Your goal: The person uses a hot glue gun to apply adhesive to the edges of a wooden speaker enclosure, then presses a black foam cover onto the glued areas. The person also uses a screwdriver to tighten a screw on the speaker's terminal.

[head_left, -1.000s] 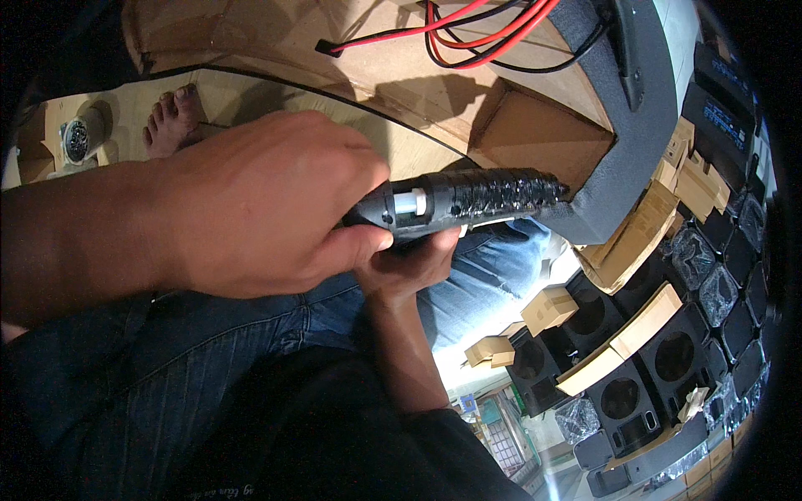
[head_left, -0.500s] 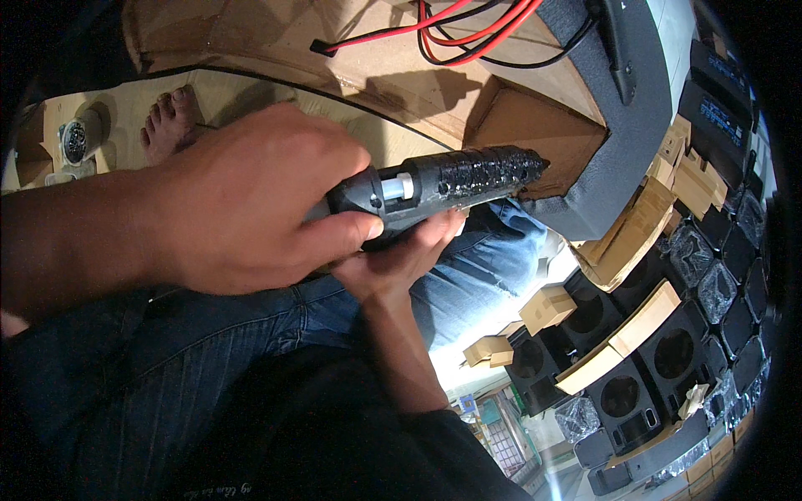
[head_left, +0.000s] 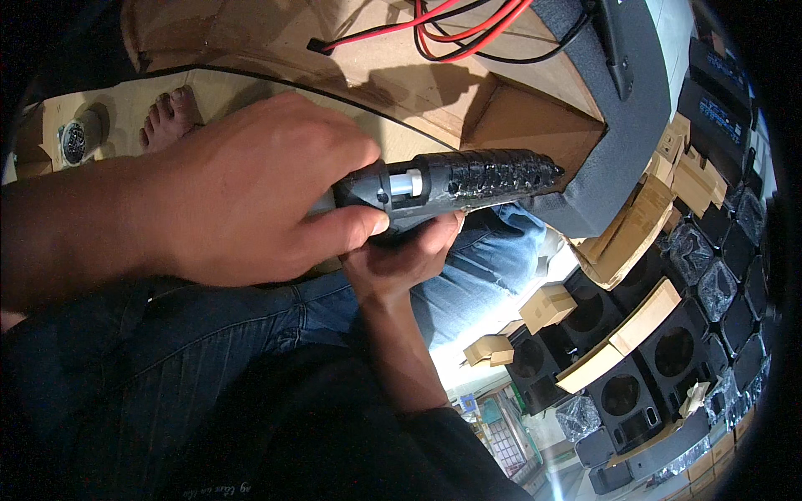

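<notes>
My left hand (head_left: 251, 192) comes in from the left and is closed round the rear of a black hot glue gun (head_left: 443, 185). Its barrel looks wrapped and shiny with dark residue, and a pale glue stick (head_left: 407, 184) shows through a side slot. Beneath the gun, my right hand (head_left: 401, 263) is closed on its underside; the grip there is mostly hidden. The gun's nozzle points right, in front of the inner corner of an open cabinet (head_left: 535, 134) with bare brown wood inside and a black textured rim. I cannot tell whether the nozzle touches it.
Red and black wires (head_left: 468, 37) hang inside the cabinet at the top. A bare foot (head_left: 173, 117) and a round container (head_left: 77, 140) are at the left. Black speaker cabinets (head_left: 620, 394), cardboard pieces (head_left: 622, 338) and plastic-wrapped items (head_left: 710, 280) crowd the right.
The glue gun has shifted slightly to the right with both hands on it, its nozzle moving along the cabinet's inner corner.
</notes>
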Demonstrator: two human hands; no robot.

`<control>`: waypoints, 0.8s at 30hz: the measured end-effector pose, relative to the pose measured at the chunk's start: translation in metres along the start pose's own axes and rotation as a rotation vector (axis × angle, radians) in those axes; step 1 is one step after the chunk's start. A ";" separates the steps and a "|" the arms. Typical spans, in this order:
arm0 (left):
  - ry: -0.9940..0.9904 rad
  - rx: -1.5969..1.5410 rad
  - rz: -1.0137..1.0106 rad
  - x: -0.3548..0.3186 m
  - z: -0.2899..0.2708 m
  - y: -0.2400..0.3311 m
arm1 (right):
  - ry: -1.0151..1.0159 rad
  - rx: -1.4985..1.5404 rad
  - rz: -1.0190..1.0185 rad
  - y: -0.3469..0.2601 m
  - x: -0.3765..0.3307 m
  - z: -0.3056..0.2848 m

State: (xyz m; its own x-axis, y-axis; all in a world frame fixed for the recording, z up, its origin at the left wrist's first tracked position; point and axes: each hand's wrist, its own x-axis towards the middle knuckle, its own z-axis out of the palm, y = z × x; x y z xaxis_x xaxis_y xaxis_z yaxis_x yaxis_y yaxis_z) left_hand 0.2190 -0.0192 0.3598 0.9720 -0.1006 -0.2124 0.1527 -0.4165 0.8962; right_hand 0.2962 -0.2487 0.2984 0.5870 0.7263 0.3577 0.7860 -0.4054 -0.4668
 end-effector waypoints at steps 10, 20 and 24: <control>-0.040 -0.068 -0.005 0.005 -0.003 -0.003 | 0.027 -0.015 -0.017 0.002 -0.002 0.004; 0.059 -0.039 0.075 0.005 0.003 -0.008 | -0.020 -0.063 0.029 0.000 -0.004 0.003; 0.053 0.002 0.063 0.004 0.003 -0.008 | 0.013 -0.127 0.011 0.000 -0.004 0.005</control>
State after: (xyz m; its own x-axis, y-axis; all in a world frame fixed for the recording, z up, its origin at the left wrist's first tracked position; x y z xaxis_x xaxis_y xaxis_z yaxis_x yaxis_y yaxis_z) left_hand 0.2214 -0.0187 0.3505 0.9878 -0.0782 -0.1347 0.0909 -0.4128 0.9063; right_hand 0.2928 -0.2487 0.2933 0.5978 0.7144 0.3637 0.7970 -0.4812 -0.3650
